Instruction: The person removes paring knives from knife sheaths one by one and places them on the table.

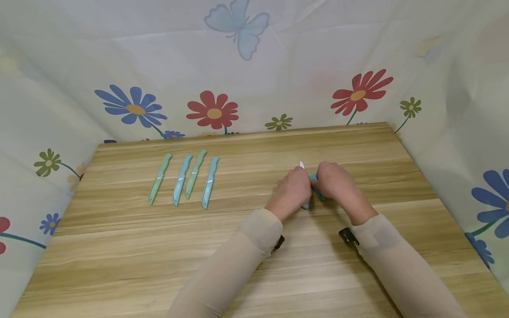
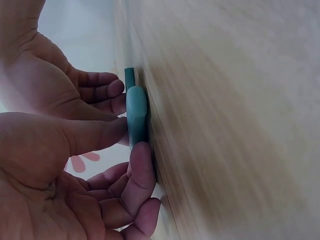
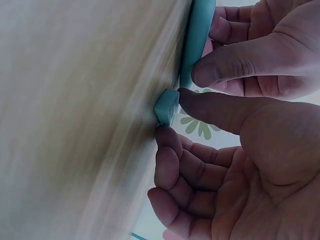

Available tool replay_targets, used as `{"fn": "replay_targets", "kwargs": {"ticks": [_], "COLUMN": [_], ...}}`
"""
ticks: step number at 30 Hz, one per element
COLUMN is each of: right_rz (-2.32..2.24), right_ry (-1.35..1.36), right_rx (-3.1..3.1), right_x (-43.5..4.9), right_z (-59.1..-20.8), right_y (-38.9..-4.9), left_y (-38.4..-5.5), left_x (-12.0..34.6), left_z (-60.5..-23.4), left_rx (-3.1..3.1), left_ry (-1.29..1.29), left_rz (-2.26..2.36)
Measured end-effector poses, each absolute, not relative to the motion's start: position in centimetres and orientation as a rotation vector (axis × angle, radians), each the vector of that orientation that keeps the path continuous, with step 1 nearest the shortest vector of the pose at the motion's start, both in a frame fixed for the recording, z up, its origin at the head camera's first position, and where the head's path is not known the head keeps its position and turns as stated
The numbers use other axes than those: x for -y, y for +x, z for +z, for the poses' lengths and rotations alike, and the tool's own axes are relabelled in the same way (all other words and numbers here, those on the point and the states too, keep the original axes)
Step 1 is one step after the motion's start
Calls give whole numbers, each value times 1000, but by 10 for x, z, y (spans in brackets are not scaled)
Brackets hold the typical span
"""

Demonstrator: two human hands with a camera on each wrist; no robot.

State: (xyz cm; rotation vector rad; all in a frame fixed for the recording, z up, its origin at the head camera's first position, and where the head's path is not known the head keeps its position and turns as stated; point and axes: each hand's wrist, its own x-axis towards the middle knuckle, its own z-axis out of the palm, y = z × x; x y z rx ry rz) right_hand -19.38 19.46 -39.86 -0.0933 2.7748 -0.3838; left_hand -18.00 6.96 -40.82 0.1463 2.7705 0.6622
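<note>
Knife (image 2: 136, 112) pinched in the left hand (image 1: 294, 189), sheath (image 3: 167, 108) pinched in the right hand (image 1: 337, 181), over the bench (image 1: 159, 260).
Its blade (image 1: 301, 165) points away from the person; the sheath slants just to the knife's right.

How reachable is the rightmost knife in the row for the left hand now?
Probably not yet: the left hand grips another knife, though bare tabletop separates it from the rightmost knife.

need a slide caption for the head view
Left hand grips an unsheathed knife, right hand a teal sheath; four sheathed knives lie on the wooden tabletop.
</note>
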Motion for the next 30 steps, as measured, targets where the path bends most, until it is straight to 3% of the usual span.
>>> {"fn": "replay_targets", "kwargs": {"ticks": [30], "right_rz": [-397], "right_ry": [-85], "right_rx": [-2793], "right_x": [-195], "right_z": [-401], "right_y": [-193], "left_y": [-178], "left_x": [-68], "left_z": [-406], "left_rx": [-2772], "left_ry": [150], "left_rz": [694]}}
